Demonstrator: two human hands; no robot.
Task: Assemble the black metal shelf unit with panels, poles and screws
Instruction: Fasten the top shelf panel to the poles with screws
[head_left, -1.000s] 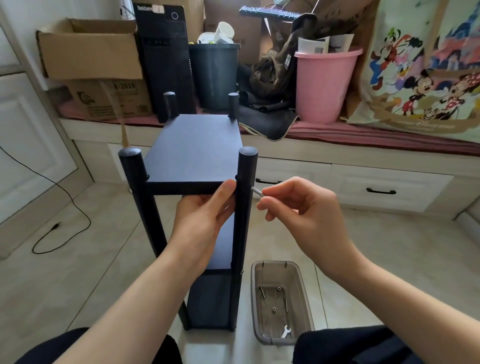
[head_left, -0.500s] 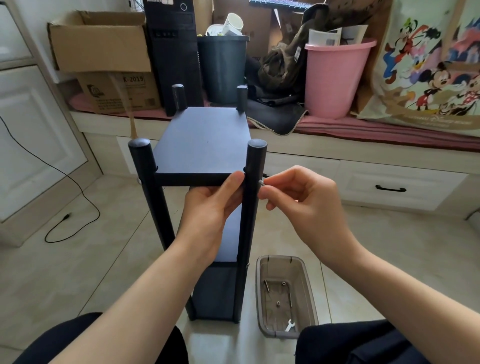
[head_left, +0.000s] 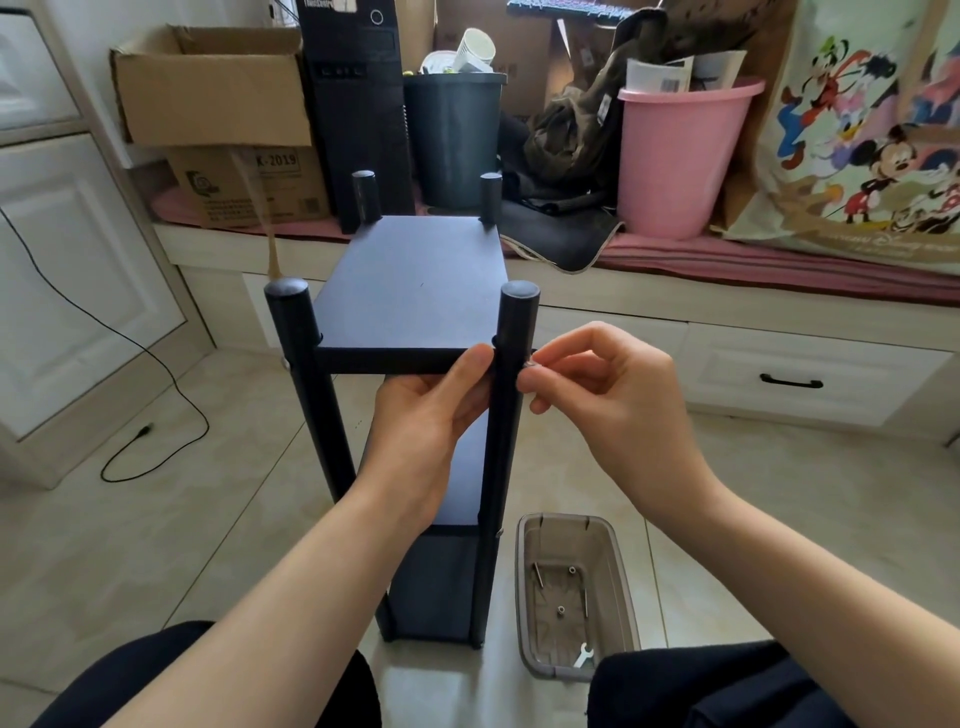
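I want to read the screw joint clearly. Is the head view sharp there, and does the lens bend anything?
Head view: the screw pinched by the right hand at the pole is a small, soft glint, detail unreadable; wide-angle distortion bows the edges, leaning the cabinet inward; soft even daylight, no harsh glare on the panel.

Light: soft daylight fills my room, bright enough to see everything.
Shadows: faint and soft on the floor (head_left: 130, 545).
Glare: a pale shine on the tiles near my knees.
Edges: the picture bends and stretches at the sides.
Focus: mostly sharp, no blur.
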